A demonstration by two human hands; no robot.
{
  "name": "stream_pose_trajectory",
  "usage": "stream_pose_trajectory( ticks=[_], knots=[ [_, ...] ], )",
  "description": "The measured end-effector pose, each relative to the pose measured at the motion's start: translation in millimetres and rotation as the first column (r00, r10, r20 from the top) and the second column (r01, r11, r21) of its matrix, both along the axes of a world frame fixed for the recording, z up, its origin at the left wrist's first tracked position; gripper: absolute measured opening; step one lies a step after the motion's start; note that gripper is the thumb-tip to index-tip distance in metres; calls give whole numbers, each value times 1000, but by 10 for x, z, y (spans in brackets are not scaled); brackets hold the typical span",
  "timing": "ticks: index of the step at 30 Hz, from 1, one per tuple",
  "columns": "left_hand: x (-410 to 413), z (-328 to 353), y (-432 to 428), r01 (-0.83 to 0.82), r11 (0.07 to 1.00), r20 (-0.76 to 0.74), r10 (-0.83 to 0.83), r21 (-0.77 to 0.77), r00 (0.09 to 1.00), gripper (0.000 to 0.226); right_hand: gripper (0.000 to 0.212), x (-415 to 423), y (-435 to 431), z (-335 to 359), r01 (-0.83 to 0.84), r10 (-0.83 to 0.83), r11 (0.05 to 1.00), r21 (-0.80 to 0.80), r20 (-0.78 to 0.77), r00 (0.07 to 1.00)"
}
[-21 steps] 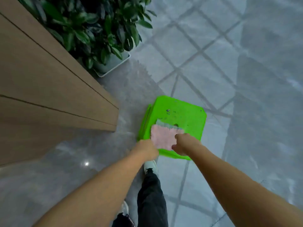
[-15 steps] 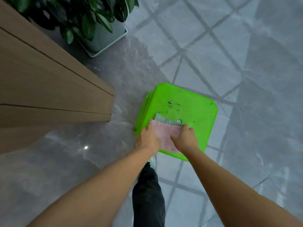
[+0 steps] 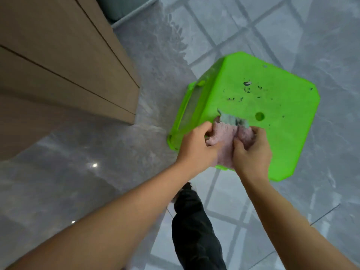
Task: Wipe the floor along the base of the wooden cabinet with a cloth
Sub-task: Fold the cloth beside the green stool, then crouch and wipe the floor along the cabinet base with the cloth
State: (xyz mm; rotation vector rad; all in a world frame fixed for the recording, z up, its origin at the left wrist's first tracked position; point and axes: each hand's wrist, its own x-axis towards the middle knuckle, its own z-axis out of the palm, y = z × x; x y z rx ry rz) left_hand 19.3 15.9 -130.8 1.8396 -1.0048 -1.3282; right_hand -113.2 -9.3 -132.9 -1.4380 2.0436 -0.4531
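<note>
While bunched on the near edge of the green stool [image 3: 268, 121], pink cloth [image 3: 226, 141] gripped from both sides: left hand [image 3: 196, 147] and right hand [image 3: 253, 152] with fingers closed on it. Just left, glossy grey floor [image 3: 97, 152], then wooden cabinet [image 3: 58, 65]; below, dark trouser leg [image 3: 194, 230].

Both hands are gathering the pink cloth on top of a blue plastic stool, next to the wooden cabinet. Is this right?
Not quite: the head view shows the stool is bright green, not blue. The rest holds: the left hand and right hand gather the pink cloth on it, beside the wooden cabinet.
</note>
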Motion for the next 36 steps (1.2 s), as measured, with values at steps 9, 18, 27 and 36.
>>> stream_pose_trajectory(
  ticks=[9,18,27,36],
  knots=[
    [1834,45,1998,-46,936,-253,141,348,957,40,44,1390,1719,-51,-120,24,963,240,365,931],
    [3399,-587,3061,-211,818,-225,379,534,898,55,53,2849,2458,-650,-258,25,826,502,424,905],
    [3432,-3361,2168,-460,801,-290,577,382,764,80,50,3380,1464,-3055,-216,207,941,260,62,976],
    [3062,-4480,1667,-118,980,-164,144,160,976,70,65,2996,1477,-4351,-254,239,967,-27,-258,936]
  ],
)
